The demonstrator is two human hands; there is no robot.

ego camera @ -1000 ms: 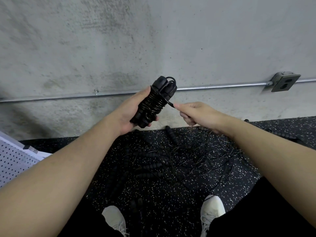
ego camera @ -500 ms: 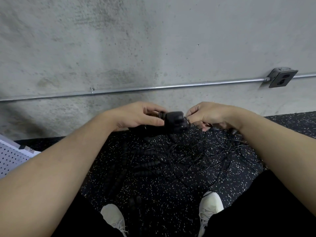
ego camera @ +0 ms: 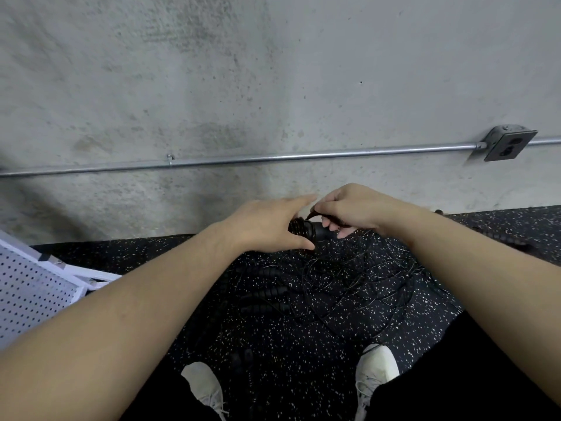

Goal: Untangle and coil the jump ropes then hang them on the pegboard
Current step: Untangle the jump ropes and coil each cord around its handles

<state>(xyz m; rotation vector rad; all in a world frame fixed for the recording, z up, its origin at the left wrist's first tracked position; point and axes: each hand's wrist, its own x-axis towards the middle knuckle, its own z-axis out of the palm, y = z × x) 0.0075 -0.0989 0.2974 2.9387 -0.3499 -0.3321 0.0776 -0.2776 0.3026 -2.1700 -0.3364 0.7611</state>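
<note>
At the far left, a white perforated metal pegboard (ego camera: 28, 294) lies on the floor. The left hand (ego camera: 267, 227) cradles the black cord-wound jump rope bundle (ego camera: 306, 230) just above the black speckled rubber floor (ego camera: 303, 338), thumb beneath, forefinger straight. The right hand (ego camera: 349, 212) pinches the loose cord end at the bundle's top. Tucking that end under a tight wrap should lock the coil. The tangled black ropes (ego camera: 334, 284) wait below.

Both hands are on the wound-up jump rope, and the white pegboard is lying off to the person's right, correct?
Not quite. In the head view the white pegboard lies to the person's left, not right. The left hand and right hand are indeed both on the wound-up jump rope.
</note>
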